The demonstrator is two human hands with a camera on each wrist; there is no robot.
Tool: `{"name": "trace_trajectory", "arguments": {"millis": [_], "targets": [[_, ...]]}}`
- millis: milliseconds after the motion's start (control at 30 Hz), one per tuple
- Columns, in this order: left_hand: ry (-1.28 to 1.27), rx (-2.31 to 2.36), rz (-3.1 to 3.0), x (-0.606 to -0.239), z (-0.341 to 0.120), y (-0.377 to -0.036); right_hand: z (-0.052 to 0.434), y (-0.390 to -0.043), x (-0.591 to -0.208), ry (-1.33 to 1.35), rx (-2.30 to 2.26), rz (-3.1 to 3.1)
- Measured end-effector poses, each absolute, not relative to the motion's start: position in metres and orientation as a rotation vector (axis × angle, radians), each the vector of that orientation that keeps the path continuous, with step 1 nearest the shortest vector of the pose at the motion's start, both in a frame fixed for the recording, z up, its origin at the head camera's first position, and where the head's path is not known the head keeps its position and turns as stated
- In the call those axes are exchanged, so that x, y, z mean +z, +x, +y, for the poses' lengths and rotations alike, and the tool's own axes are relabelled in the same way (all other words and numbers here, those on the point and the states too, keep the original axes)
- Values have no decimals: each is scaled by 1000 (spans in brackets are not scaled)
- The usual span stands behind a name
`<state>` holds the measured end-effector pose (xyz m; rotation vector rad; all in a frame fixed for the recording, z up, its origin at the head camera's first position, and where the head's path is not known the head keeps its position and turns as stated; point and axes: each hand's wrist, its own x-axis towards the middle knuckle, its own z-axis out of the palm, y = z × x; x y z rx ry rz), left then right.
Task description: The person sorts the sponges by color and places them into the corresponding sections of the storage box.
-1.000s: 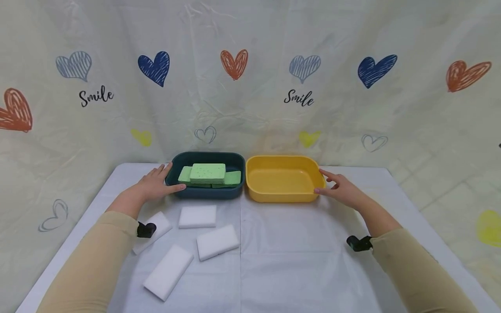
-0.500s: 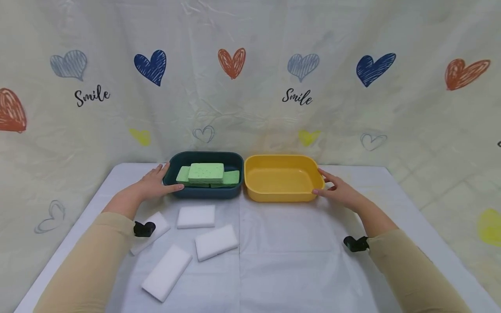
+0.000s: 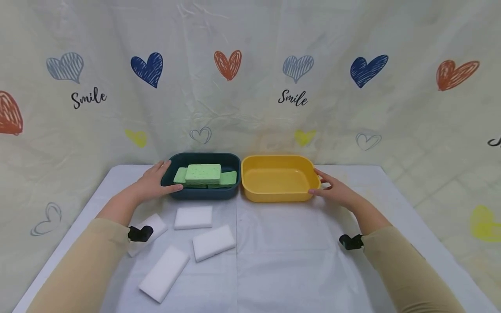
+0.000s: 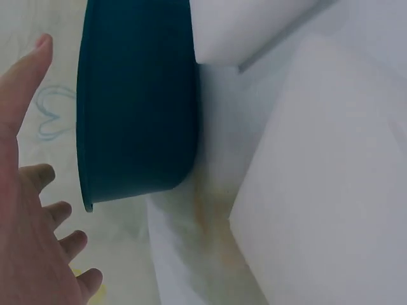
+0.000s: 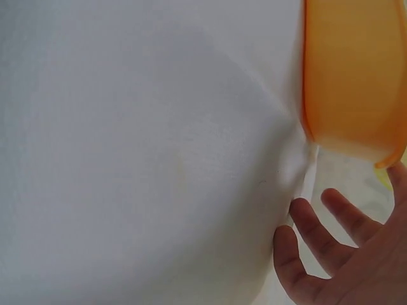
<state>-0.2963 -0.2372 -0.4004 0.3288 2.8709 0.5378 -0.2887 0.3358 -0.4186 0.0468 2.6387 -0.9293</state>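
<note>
A: Positions?
B: Teal tub [image 3: 203, 194] at the far edge, left of centre; yellow tub [image 3: 279, 197] just right of it. Cannot tell whether their rims touch.
A: Hands?
B: Left hand [image 3: 153, 180] spread wide at the teal tub's left end, thumb along the near side; wrist view shows fingers splayed, contact unclear. Right hand [image 3: 334, 188] at the yellow tub's right end, fingers loosely curved and apart, one fingertip seemingly at the rim. Neither has a clear grip.
A: Handling, estimated?
B: Both look like smooth plastic: light, fairly stiff, perhaps slippery, unlikely to break. Teal should be the heavier, with at least three green sponges [image 3: 203, 174] inside, one lying across the others; tilting could slide them.
A: Best hold?
B: Rim at the outer short ends, thumb near, fingers far. The inner ends sit too close together for fingers.
A: Surroundings?
B: Four white blocks [image 3: 193, 217] on the white cloth [image 3: 282, 243], left and near; the leftmost lies partly hidden beneath the left wrist. They would obstruct pulling teal nearer. Backdrop [image 3: 250, 113] hangs close behind both tubs, limiting far-side access.
</note>
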Motion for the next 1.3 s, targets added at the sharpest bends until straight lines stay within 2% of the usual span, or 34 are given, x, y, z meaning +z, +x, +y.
{"name": "trace_trajectory", "arguments": {"millis": [700, 1300], "targets": [[638, 407, 2964, -394, -211, -222, 335, -290, -419, 61, -932, 2613], [650, 393, 2948, -406, -215, -203, 335, -287, -419, 67, -938, 2605]]}}
